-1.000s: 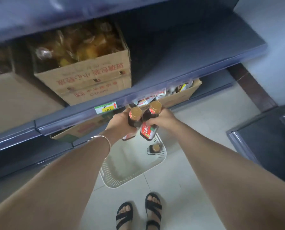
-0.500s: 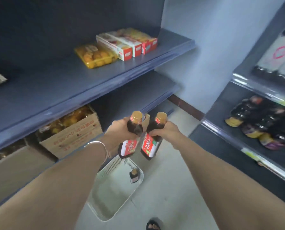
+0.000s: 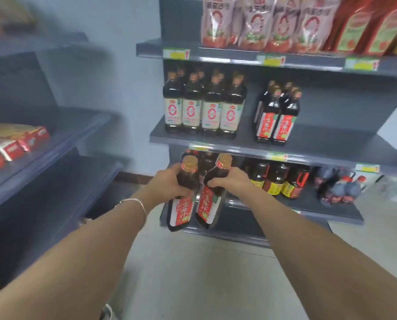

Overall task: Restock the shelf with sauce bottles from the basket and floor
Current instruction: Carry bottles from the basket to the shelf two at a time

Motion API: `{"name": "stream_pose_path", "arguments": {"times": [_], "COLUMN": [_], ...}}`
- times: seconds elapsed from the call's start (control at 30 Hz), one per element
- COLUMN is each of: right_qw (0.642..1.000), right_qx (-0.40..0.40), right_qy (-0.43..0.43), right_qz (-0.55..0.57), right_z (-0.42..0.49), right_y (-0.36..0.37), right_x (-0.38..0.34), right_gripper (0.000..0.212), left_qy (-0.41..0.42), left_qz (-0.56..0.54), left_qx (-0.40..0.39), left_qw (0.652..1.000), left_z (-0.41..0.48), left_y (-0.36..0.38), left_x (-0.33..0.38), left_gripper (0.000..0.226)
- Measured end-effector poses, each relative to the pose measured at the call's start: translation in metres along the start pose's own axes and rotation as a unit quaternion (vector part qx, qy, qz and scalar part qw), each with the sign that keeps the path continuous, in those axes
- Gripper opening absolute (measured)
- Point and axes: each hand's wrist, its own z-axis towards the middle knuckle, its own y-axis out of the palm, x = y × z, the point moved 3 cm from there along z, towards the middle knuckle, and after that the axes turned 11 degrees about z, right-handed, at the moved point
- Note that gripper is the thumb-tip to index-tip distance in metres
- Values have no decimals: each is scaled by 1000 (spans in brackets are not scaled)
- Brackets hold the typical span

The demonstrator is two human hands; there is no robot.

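Note:
My left hand (image 3: 167,184) grips a dark sauce bottle (image 3: 183,204) with a gold cap and a red label. My right hand (image 3: 229,181) grips a second bottle of the same kind (image 3: 210,204) beside it, tilted slightly. Both bottles hang in the air in front of the grey shelf unit (image 3: 308,144). On its middle shelf stands a small group of matching red-label bottles (image 3: 277,116), with bare shelf surface to their right. The basket is out of view.
Larger white-label bottles (image 3: 203,105) fill the middle shelf's left side. Red pouches (image 3: 273,21) line the top shelf. Yellow-label bottles (image 3: 276,181) and other items sit on the lower shelf. Another shelf unit with red boxes (image 3: 15,144) stands at left. Pale tiled floor (image 3: 204,273) lies below.
My view has swung up and right from the basket and left shelves to the sauce shelf. Both hands carried their bottles up with it, keeping their grip.

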Motion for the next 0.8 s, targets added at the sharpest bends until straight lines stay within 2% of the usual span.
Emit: {"name": "stream_pose_path", "arguments": {"times": [0.17,0.27,0.37,0.6,0.8], "right_qw": [997,994,990,983,981], "right_qx": [69,108,140,181,188], "right_qy": [22,22,22,9,10], "right_qz": [1,3,9,37,40], "right_z": [-14,-22,-26,-9,49], "right_y": [-147,-223,-282,-367,-417], "right_x": [39,59,76,99,86], "right_gripper": [34,20,15,21,29], "left_qy": [74,110,133,158,168], "left_qz": [-10,-21,-32,-3,-8], "left_qx": [-32,-39,-45,-47,-27], "left_qw": [997,993,990,986,985], "left_z": [50,75,95,156,222], "left_y": [66,101,128,164,171], "left_x": [125,191,245,322,359], "left_gripper": [63,61,57,60,57]}}
